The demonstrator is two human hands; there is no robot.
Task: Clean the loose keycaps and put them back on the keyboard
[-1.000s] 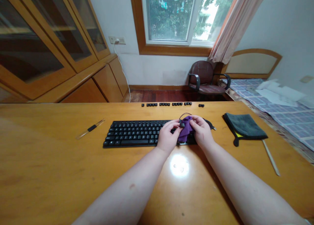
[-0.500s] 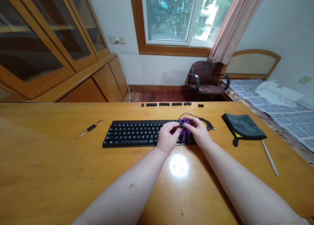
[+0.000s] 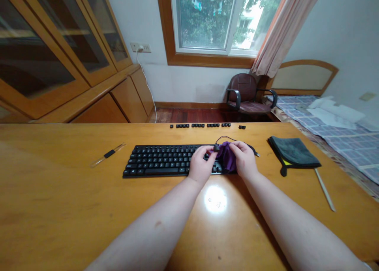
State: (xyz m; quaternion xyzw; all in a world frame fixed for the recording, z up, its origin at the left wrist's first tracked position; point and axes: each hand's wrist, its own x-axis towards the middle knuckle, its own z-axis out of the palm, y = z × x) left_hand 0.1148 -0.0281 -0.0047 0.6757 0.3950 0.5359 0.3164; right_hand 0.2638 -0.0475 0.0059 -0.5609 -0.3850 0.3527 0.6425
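Between the thumb and fingers of my left hand (image 3: 202,163) is a small black keycap (image 3: 216,148), held above the right part of a black keyboard (image 3: 160,160). My right hand (image 3: 244,157) pinches a purple cloth (image 3: 228,158), which hangs down over the keyboard's right end. Part of the cloth reaches toward the keycap. The hands and the cloth hide much of the keyboard's right side. Along the desk's far edge stand loose black keycaps (image 3: 198,125) in small groups.
A keycap puller (image 3: 109,154) lies left of the keyboard. On the right are a folded dark grey cloth (image 3: 296,152) and a thin pale stick (image 3: 325,192). The keyboard's cable (image 3: 226,137) curls behind my right hand. A chair (image 3: 245,93) stands beyond the wooden desk (image 3: 74,208).
My right hand has moved slightly right, away from the keycap, and the purple cloth is spread wider. My left hand still holds the keycap, now a little further left.
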